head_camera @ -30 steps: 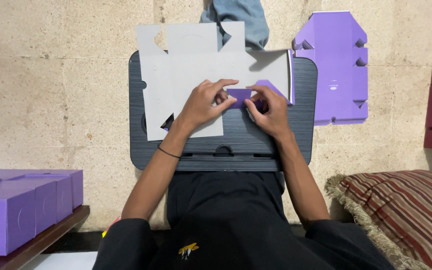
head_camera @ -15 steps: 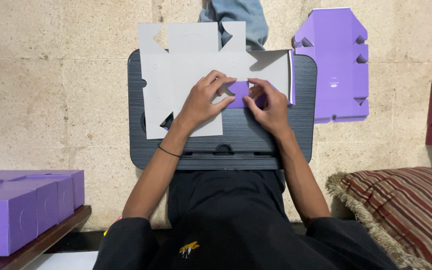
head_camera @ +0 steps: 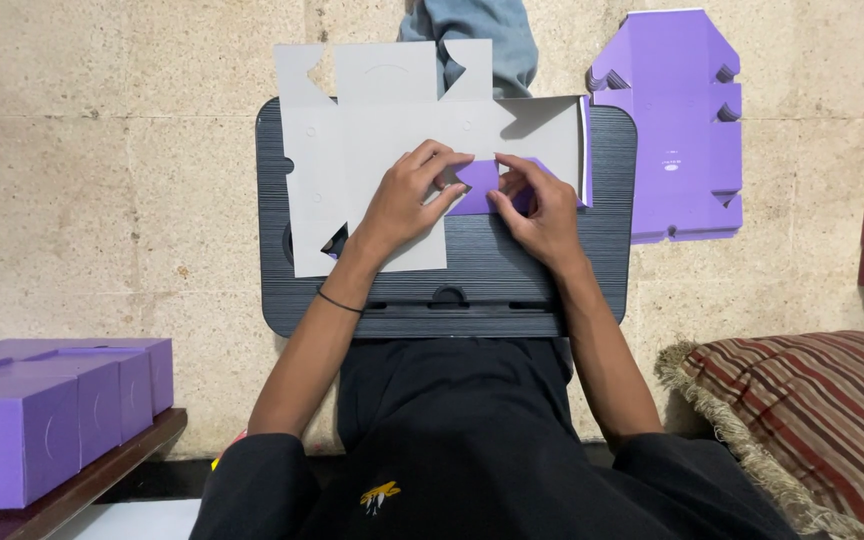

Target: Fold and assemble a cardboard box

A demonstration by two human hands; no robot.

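**Both hands folding a flap on a flat carton blank**

I cannot see how the purple flap (head_camera: 479, 186) joins under the fingers; both hands cover its edges. My left hand (head_camera: 407, 200) presses flat on the grey die-cut carton blank (head_camera: 372, 160), fingertips pinching the flap; my right hand (head_camera: 542, 210) pinches it from the other side. The blank lies at frame centre on a ribbed black lap bench (head_camera: 452, 290), overhanging its top edge. A stack of purple blanks (head_camera: 677, 130) sits upper right on the stone floor (head_camera: 102, 180), finished purple boxes (head_camera: 42, 410) lower left, a striped cushion (head_camera: 812, 420) lower right, cut off.
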